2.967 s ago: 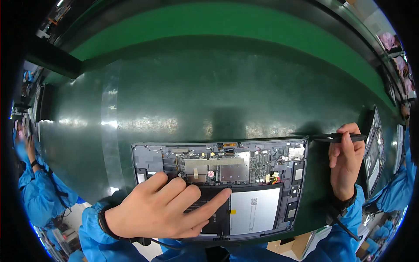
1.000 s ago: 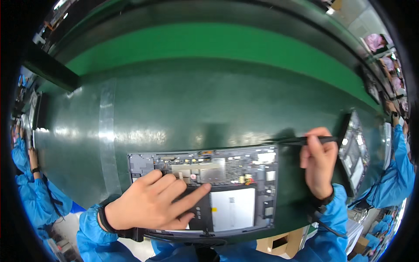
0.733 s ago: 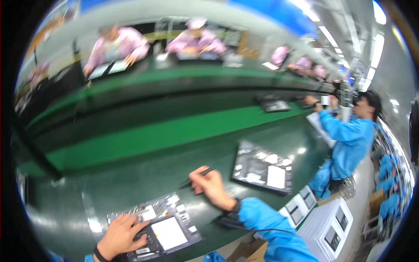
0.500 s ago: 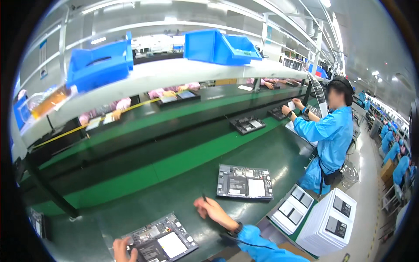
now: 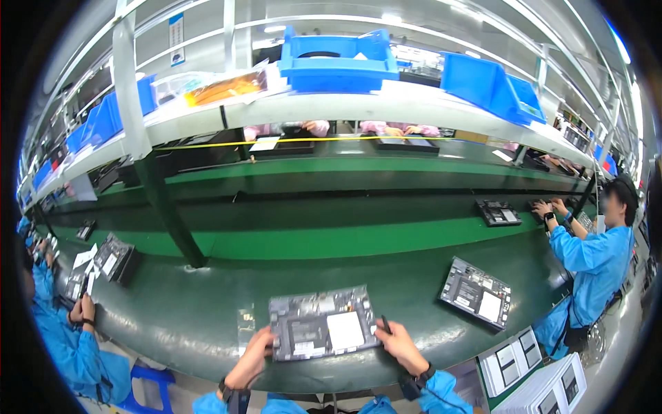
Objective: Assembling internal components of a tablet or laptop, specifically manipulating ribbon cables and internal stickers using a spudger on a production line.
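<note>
Gripping an opened laptop base [image 5: 303, 326] by its left edge with the left hand [image 5: 251, 359], fingers curled there. Pinching a slim black tool [image 5: 385, 323] in the right hand [image 5: 403, 348], just beside the base's right edge; impossible to tell whether also pressing on that edge. Placed between both hands, near the front rim of the green bench [image 5: 214, 300], battery side toward the body. Bordered on the left by a strip of clear tape [image 5: 246, 321]. Backed by open bench top as far as a bright green strip [image 5: 296, 240]. Separated on the right by more open surface from a second opened base [image 5: 477, 293]. Limited beyond, at left, by a dark post [image 5: 169, 214], well apart.
</note>
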Demonstrator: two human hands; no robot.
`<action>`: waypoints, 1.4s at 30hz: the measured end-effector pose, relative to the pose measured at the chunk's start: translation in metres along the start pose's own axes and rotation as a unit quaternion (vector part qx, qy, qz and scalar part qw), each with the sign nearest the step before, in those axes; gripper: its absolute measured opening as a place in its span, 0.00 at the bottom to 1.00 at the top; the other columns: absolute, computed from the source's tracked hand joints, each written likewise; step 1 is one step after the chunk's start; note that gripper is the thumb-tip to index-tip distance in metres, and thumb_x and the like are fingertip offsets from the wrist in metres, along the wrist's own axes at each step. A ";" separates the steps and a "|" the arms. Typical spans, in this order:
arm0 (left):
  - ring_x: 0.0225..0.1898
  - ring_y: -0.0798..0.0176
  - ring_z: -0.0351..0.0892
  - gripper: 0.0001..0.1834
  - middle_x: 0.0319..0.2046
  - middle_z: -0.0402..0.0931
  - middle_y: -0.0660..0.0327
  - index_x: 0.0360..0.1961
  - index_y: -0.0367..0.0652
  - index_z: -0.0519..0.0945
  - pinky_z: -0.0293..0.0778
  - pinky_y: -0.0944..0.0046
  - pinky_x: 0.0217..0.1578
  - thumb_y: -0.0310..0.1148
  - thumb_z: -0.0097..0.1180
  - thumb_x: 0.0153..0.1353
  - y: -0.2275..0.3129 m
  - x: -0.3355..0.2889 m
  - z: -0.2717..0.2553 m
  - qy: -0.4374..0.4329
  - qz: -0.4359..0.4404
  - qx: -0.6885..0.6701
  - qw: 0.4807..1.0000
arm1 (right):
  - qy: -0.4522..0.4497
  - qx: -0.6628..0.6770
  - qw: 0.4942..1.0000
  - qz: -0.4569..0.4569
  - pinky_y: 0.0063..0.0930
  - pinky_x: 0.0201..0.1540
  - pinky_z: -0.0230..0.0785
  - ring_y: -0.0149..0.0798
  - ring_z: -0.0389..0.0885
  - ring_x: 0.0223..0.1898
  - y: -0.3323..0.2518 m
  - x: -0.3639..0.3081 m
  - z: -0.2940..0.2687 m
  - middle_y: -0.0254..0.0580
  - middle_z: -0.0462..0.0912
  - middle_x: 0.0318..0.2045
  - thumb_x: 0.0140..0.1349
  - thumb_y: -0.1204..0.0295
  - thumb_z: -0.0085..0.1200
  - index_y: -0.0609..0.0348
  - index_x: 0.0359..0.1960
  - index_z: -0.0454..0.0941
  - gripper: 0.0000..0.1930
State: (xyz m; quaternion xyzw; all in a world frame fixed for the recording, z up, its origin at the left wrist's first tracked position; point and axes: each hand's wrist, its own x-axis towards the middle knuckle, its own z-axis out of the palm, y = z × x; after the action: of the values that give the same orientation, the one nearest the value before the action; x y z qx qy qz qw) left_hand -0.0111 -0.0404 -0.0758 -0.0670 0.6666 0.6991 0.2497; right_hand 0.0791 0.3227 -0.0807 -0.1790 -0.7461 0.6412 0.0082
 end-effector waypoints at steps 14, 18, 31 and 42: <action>0.40 0.62 0.71 0.28 0.40 0.76 0.63 0.47 0.47 0.76 0.66 0.57 0.44 0.59 0.56 0.59 0.185 0.293 0.013 -0.017 0.044 0.110 0.993 | 0.120 -0.098 0.981 -0.118 0.50 0.42 0.75 0.59 0.86 0.38 -0.064 0.324 0.024 0.62 0.86 0.34 0.54 0.66 0.53 0.68 0.36 0.85 0.17; 0.33 0.70 0.70 0.25 0.34 0.73 0.70 0.53 0.45 0.78 0.68 0.61 0.36 0.53 0.54 0.66 0.157 0.313 -0.052 0.061 0.178 0.143 0.972 | 0.106 -0.176 0.963 -0.173 0.40 0.48 0.75 0.52 0.86 0.45 -0.094 0.233 0.001 0.57 0.87 0.42 0.67 0.61 0.55 0.65 0.45 0.85 0.18; 0.61 0.57 0.74 0.28 0.59 0.76 0.52 0.60 0.35 0.75 0.69 0.55 0.61 0.49 0.47 0.72 0.052 0.168 0.413 -0.389 -0.059 0.004 0.919 | 0.523 -0.178 0.833 0.036 0.46 0.47 0.77 0.60 0.86 0.43 0.081 -0.050 -0.332 0.59 0.87 0.37 0.65 0.54 0.56 0.61 0.43 0.86 0.21; 0.55 0.63 0.76 0.27 0.53 0.78 0.58 0.59 0.42 0.76 0.72 0.60 0.55 0.49 0.51 0.66 0.038 0.064 0.321 -0.304 -0.036 0.044 0.951 | 0.418 -0.085 0.904 -0.037 0.30 0.35 0.72 0.29 0.79 0.29 0.094 -0.031 -0.234 0.40 0.84 0.26 0.66 0.68 0.60 0.69 0.41 0.83 0.13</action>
State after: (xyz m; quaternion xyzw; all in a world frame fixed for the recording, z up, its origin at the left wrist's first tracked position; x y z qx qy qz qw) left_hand -0.0067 0.2866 -0.0365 0.1359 0.5859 0.6471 0.4685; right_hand 0.1890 0.5484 -0.1221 -0.4025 -0.7324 0.4408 0.3276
